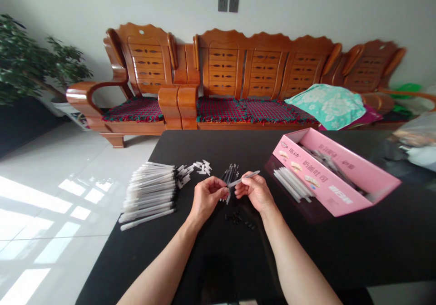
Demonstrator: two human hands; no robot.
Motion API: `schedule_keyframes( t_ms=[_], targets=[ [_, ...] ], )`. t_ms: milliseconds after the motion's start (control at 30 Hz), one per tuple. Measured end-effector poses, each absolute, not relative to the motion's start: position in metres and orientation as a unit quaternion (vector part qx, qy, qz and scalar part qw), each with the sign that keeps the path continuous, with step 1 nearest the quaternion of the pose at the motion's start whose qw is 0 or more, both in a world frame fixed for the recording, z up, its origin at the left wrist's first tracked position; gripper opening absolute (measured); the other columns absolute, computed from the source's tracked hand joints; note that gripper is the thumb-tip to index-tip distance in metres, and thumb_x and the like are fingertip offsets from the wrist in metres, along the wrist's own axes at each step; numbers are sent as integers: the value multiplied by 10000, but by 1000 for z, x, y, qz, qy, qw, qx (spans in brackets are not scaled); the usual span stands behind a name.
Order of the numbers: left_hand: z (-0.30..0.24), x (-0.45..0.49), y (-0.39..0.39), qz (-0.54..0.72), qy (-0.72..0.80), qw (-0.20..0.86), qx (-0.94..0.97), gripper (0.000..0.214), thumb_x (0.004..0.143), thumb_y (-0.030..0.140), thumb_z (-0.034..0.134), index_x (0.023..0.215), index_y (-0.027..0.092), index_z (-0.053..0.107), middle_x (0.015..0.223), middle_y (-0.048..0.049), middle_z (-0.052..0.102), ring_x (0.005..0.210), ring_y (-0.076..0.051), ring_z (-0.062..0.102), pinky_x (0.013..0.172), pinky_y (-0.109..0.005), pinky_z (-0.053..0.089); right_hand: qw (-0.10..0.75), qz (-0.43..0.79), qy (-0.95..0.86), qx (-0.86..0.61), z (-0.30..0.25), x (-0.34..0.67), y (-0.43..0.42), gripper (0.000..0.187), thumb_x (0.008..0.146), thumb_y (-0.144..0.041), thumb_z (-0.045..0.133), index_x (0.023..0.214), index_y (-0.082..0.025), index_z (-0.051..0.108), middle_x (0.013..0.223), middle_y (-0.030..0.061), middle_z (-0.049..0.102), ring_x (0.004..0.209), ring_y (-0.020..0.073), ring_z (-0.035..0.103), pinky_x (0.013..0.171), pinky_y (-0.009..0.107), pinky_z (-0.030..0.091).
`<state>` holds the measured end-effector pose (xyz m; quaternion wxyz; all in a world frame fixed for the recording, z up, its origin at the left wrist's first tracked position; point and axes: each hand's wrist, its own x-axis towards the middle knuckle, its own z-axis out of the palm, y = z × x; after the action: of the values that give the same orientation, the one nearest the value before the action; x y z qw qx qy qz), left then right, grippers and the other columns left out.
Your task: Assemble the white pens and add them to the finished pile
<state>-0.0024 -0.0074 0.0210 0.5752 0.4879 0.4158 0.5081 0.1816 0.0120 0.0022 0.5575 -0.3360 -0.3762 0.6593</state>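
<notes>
A clear pen barrel point(250, 175) slants up to the right, gripped between the thumb and fingers of my right hand point(256, 192). My left hand point(208, 197) is closed in a pinch at the barrel's lower left end; what its fingertips hold is too small to make out. Just beyond and between my hands lie dark pen refills point(232, 171) in a loose bunch. Small black pen parts point(234, 217) are scattered on the table below my hands. To the left lies a row of white, translucent pens point(150, 191) with black ends, and small white pieces, likely caps point(203, 167), sit beyond them.
A pink cardboard box point(335, 191) with grey-white contents stands on the black table point(340, 250) at right. Several translucent tubes point(293, 184) lie against its left side. Plastic bags point(417, 141) are at the far right. A wooden bench point(223, 64) stands behind the table.
</notes>
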Motion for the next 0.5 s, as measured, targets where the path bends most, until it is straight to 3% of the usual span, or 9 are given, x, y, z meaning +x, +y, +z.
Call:
schedule_keyframes(
  t_ms=[100, 200, 333, 500],
  targets=[
    [21, -3, -7, 519, 415, 558, 497, 264, 680, 301, 800, 821, 150, 635, 655, -6, 677, 583, -129, 636, 569, -217, 508, 560, 661, -371, -334, 2, 182, 12, 109, 752, -221, 712, 805, -161, 636, 664, 65, 752, 503, 214, 709, 434, 286, 590],
    [22, -5, -7, 499, 419, 570, 501, 315, 734, 403, 758, 865, 137, 652, 684, -32, 688, 612, -152, 657, 578, -246, 541, 565, 662, -368, -327, 3, 183, 13, 109, 752, -214, 710, 815, -169, 633, 672, 56, 756, 507, 211, 710, 439, 286, 592],
    [23, -8, -7, 440, 439, 594, 512, 418, 793, 523, 667, 743, 109, 648, 639, -59, 664, 531, -148, 632, 454, -221, 495, 565, 658, -373, -330, 3, 183, 12, 119, 753, -226, 713, 814, -166, 631, 672, 54, 753, 508, 204, 709, 447, 279, 592],
    [20, -8, -6, 423, 441, 603, 514, 395, 779, 491, 688, 676, 116, 617, 561, -35, 629, 454, -113, 578, 399, -185, 438, 558, 649, -391, -339, 3, 182, 11, 114, 758, -232, 712, 805, -157, 640, 672, 60, 750, 510, 208, 710, 446, 281, 591]
  ],
)
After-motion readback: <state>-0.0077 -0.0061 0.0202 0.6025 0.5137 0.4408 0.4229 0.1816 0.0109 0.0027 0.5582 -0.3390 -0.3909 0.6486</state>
